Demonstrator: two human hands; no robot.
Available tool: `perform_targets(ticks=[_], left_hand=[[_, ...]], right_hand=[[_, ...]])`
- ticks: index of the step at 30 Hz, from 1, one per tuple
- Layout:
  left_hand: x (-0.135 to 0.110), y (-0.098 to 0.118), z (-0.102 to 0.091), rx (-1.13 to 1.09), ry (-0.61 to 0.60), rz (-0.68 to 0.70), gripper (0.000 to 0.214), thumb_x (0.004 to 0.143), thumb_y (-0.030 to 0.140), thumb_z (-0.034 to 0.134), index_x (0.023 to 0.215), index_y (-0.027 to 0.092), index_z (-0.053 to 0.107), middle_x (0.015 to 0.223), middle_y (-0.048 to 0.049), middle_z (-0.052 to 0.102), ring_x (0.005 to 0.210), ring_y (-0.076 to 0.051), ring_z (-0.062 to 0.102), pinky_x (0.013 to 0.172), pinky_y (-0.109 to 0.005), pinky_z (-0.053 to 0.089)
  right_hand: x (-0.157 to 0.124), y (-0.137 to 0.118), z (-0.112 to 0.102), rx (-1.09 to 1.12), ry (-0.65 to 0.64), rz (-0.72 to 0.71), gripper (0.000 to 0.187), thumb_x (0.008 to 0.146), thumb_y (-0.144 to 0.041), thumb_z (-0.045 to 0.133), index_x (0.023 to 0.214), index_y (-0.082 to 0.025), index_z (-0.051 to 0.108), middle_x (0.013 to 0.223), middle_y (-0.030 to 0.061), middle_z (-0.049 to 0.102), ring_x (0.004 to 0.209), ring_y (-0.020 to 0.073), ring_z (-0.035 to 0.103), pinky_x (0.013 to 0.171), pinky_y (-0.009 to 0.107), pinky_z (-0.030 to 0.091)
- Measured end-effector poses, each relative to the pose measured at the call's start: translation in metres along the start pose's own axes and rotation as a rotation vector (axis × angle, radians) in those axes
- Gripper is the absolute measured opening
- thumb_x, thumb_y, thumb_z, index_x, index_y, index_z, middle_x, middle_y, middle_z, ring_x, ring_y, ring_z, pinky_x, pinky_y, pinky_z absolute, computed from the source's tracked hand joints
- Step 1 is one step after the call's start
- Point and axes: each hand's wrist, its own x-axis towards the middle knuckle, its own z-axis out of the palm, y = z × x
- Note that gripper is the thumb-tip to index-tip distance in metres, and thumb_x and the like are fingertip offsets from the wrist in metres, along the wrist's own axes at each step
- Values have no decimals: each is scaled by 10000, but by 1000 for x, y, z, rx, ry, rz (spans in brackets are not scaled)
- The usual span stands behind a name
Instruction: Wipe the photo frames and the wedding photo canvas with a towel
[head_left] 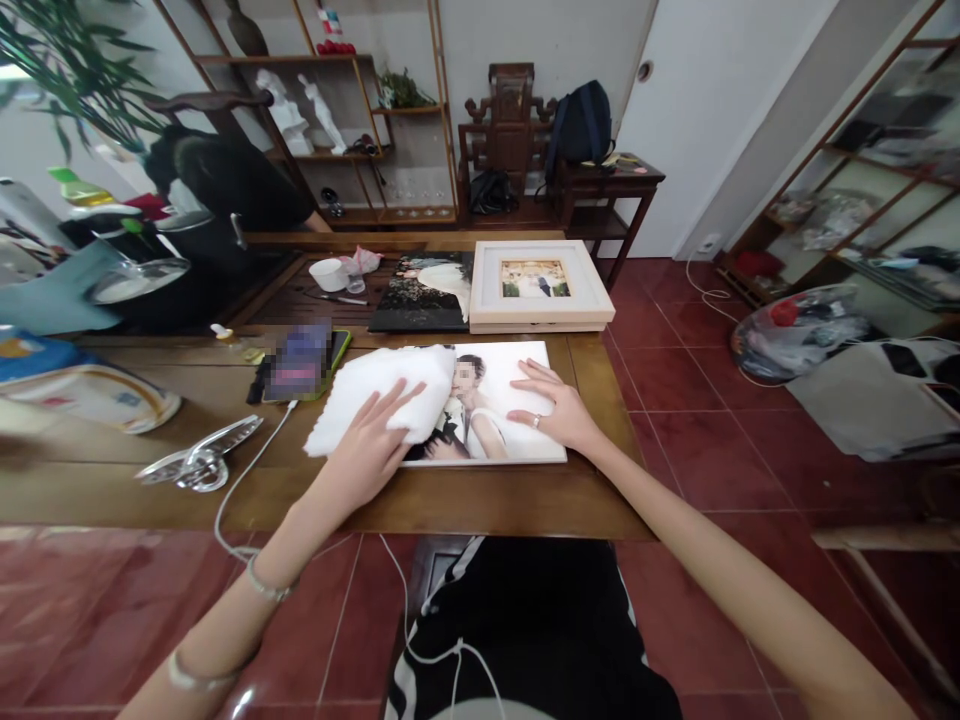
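Observation:
A large photo panel (pixel 510 445) showing a couple lies flat near the front edge of the wooden table. My left hand (pixel 379 430) rests with fingers spread on a fluffy white cloth (pixel 360 385), pressing it onto the panel's left part. That side of the picture is hidden by the cloth. On the panel's right part my right hand (pixel 551 405) lies flat, fingers apart, a ring on one of them. Just behind the panel are a pale framed photo (pixel 487 290) and a dark photo panel (pixel 420 310).
On the wooden table (pixel 480 505), a phone (pixel 307 360) with a white cable (pixel 247 475) and a shiny metal ornament (pixel 199 460) are to the left. A white cup (pixel 328 274) stands farther back. Another person (pixel 232 185) leans low at the far left.

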Motion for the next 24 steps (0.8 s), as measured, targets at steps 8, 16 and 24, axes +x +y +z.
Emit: perform_targets(ticks=[8, 16, 24], left_hand=[[-62, 75, -20, -157, 93, 23, 412, 884, 61, 420, 528, 177, 592, 1540, -77, 426, 1485, -312, 267, 1174, -591, 332], [-28, 47, -15, -46, 164, 33, 369, 913, 109, 453, 578, 168, 596, 1511, -160, 451, 1416, -328, 405, 1111, -542, 426], [70, -44, 10, -55, 84, -74, 316, 940, 227, 414, 897, 116, 707, 1496, -183, 465, 1405, -317, 421, 1134, -480, 404]], right_hand=[[1, -2, 0, -114, -52, -26, 547, 754, -442, 783, 1246, -226, 683, 1496, 121, 489, 1448, 302, 360, 1191, 530, 309], [0, 1, 0, -149, -92, -57, 591, 807, -485, 725, 1336, -245, 614, 1543, 105, 430, 1473, 304, 304, 1201, 564, 269], [-1, 0, 0, -156, -97, -66, 593, 816, -479, 713, 1333, -204, 617, 1534, 137, 435, 1470, 311, 309, 1192, 569, 286]])
